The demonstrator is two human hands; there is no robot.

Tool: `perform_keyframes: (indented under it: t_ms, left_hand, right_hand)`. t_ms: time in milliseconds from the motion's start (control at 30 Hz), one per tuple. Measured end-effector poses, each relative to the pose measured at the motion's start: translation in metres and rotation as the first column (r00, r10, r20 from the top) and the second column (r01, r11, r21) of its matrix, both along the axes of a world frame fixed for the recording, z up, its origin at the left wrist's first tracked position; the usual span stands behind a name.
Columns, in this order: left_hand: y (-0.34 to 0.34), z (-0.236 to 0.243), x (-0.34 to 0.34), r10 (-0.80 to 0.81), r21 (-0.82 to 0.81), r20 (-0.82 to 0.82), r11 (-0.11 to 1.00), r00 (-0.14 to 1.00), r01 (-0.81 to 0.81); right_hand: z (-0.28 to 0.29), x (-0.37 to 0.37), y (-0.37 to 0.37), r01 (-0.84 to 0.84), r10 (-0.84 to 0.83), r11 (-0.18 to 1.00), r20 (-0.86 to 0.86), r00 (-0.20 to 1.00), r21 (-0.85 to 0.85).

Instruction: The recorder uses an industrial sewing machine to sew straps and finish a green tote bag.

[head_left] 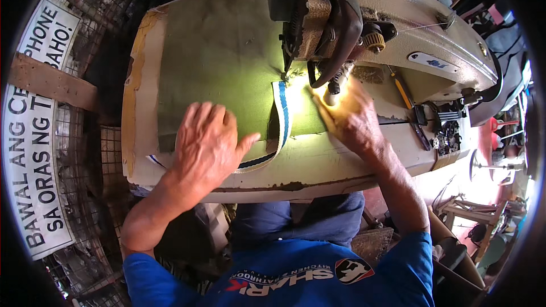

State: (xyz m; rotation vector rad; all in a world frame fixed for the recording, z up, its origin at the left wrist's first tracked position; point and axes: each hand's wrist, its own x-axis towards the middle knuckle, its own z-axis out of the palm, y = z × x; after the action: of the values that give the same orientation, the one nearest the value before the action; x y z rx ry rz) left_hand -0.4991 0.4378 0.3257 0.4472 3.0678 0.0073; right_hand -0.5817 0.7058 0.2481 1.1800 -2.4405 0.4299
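Note:
An olive-green fabric sheet (219,51) lies on the sewing machine's table (142,79). A white-and-blue striped strap (282,113) runs from near the needle (286,71) down and leftward along the fabric's near edge. My left hand (206,142) rests open on the lower left of the fabric, thumb out toward the strap. My right hand (350,122) lies open on the fabric right of the needle, under a small lit lamp (334,88); its fingertips are partly lost behind the lamp and in glare.
The beige machine head (421,11) fills the upper right. A yellow-handled tool (401,88) and small metal parts (446,136) lie at the table's right. A wire mesh with a white sign (34,170) and wooden board (57,82) stands left. Stools and clutter (472,210) are at the right.

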Motion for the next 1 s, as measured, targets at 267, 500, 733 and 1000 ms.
perform_keyframes:
  t_ms: [267,500,733,1000]
  left_hand:
    - [0.023,-0.032,-0.030,-0.297,0.277,-0.163,0.902,0.941,0.332]
    - [0.030,-0.010,-0.028,-0.209,0.693,0.192,0.720,0.959,0.018]
    - [0.004,-0.003,-0.065,-0.428,0.466,-0.206,0.748,0.880,0.472]
    - [-0.010,-0.040,-0.075,-0.590,0.325,-0.260,0.691,0.764,0.645]
  right_hand:
    - [0.011,-0.001,-0.020,-0.012,0.052,0.981,0.201,0.978,-0.191]
    - [0.009,-0.006,-0.036,-0.185,0.198,0.971,0.072,0.978,-0.151]
    - [0.031,-0.022,0.020,-0.002,0.113,0.955,0.356,0.928,-0.298]
    - [0.025,-0.027,0.030,0.409,-0.348,0.912,0.462,0.816,-0.035]
